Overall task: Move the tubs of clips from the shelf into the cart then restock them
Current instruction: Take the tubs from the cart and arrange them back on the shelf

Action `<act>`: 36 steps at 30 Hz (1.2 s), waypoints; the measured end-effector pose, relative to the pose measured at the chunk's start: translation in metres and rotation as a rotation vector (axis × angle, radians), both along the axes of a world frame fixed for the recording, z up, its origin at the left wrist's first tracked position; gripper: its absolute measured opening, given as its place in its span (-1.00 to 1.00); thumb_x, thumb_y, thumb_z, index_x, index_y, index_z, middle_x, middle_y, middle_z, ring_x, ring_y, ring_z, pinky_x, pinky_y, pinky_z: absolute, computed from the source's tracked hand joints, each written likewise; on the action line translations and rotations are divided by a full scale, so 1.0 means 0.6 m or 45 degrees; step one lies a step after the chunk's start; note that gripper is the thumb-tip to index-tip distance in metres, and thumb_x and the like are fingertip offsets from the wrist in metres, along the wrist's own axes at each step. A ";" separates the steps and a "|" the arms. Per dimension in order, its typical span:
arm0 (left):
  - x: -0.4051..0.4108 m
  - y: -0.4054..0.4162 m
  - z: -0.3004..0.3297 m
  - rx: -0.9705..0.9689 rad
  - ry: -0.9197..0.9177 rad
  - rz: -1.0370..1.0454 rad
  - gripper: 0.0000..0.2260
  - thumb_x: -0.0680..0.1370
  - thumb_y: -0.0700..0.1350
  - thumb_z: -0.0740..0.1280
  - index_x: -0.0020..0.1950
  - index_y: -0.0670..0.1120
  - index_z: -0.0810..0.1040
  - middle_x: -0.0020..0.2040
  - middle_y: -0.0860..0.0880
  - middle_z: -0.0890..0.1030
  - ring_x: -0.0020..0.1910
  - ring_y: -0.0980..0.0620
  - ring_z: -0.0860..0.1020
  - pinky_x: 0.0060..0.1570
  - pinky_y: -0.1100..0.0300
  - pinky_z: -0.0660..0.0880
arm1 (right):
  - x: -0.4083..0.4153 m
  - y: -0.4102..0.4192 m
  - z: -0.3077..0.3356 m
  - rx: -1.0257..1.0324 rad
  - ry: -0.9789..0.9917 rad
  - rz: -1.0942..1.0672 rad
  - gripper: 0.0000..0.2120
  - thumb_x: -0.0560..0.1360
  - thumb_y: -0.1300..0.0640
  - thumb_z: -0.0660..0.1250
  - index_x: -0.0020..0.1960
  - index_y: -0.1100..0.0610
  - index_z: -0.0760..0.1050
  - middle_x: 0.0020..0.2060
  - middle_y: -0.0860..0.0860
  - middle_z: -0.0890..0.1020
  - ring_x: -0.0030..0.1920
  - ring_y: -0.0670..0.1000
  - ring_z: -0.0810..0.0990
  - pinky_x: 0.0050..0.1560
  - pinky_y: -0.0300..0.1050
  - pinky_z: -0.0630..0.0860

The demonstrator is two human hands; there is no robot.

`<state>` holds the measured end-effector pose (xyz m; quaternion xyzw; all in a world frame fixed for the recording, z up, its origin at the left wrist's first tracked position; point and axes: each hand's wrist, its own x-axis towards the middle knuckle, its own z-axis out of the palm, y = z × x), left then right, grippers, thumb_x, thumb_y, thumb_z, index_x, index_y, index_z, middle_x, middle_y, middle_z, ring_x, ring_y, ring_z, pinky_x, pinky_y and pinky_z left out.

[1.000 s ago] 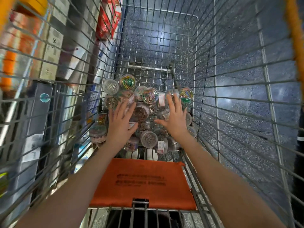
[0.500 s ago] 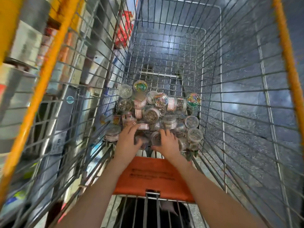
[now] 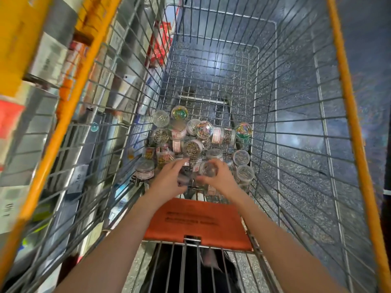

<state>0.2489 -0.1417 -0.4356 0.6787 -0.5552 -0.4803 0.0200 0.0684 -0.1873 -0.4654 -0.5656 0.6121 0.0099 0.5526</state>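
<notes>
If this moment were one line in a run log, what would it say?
stage: gathering tubs in cart | left hand: on tub pile, grip unclear | right hand: grips clear tub | shelf: left of cart

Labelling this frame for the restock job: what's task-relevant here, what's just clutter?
Belongs to the job:
- tubs of clips, piled at the near end
- cart holding them
- left hand, reaching into the pile
- right hand, fingers curled round a clear tub
- shelf to the left, seen through the wire

Just lying about:
- orange seat flap
- speckled floor
</notes>
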 end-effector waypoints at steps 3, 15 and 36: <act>-0.010 -0.008 0.013 0.030 0.104 0.043 -0.17 0.39 -0.09 0.50 0.51 0.13 0.09 0.49 0.01 0.16 0.48 -0.01 0.12 0.43 0.01 0.19 | -0.008 -0.015 0.030 0.101 -0.077 -0.031 -0.36 0.34 -0.08 0.50 0.32 0.10 0.36 0.18 -0.06 0.49 0.13 -0.08 0.47 0.14 -0.20 0.41; -0.043 -0.027 0.014 0.115 0.199 -0.053 -0.22 0.32 -0.01 0.55 0.43 -0.05 0.22 0.29 0.03 0.44 0.24 0.01 0.44 0.15 0.13 0.43 | -0.005 -0.017 0.069 0.374 -0.267 -0.056 -0.23 0.35 0.00 0.50 0.43 0.05 0.19 0.14 0.00 0.55 0.09 -0.04 0.56 0.04 -0.14 0.53; -0.035 -0.019 -0.008 0.189 0.079 0.245 -0.45 0.35 0.20 0.46 0.15 -0.04 0.33 0.07 0.00 0.48 0.00 0.05 0.46 -0.17 0.24 0.36 | -0.012 -0.067 -0.103 -0.106 0.411 0.163 -0.41 0.42 -0.06 0.39 0.35 0.10 0.28 0.25 0.06 0.44 0.27 0.07 0.43 0.28 0.06 0.41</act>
